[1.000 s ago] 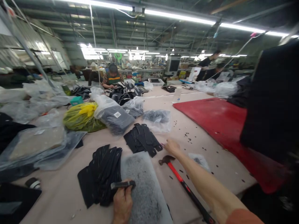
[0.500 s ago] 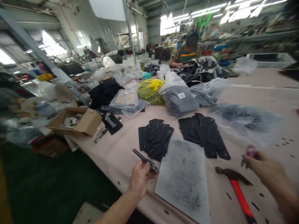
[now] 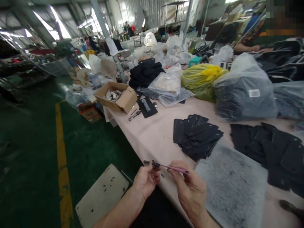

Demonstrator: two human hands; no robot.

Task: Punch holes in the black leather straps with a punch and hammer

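Observation:
My left hand point(image 3: 145, 180) is closed on a dark metal tool point(image 3: 155, 164) near the table's front edge. My right hand point(image 3: 190, 186) grips a thin tool with a pink handle point(image 3: 181, 170), whose tip meets the metal tool. Right of my hands lies a grey, scuffed board point(image 3: 235, 185). Behind it a fanned stack of dark fabric pieces point(image 3: 196, 134) rests on the pink table cover point(image 3: 152, 136), and a second dark pile point(image 3: 268, 148) lies further right. The end of a hammer head point(image 3: 288, 205) shows at the right edge.
An open cardboard box point(image 3: 125, 99) of small parts stands on the far left corner, near pliers point(image 3: 135, 116). Behind are a yellow bag point(image 3: 201, 80) and a large clear bag point(image 3: 244, 95). A stool point(image 3: 102, 196) stands below left. A person's arm point(image 3: 247, 48) shows at the back right.
The view has turned left. My right hand has come from beside the hammer to my left hand, and the pink-handled tool's tip now meets the metal tool.

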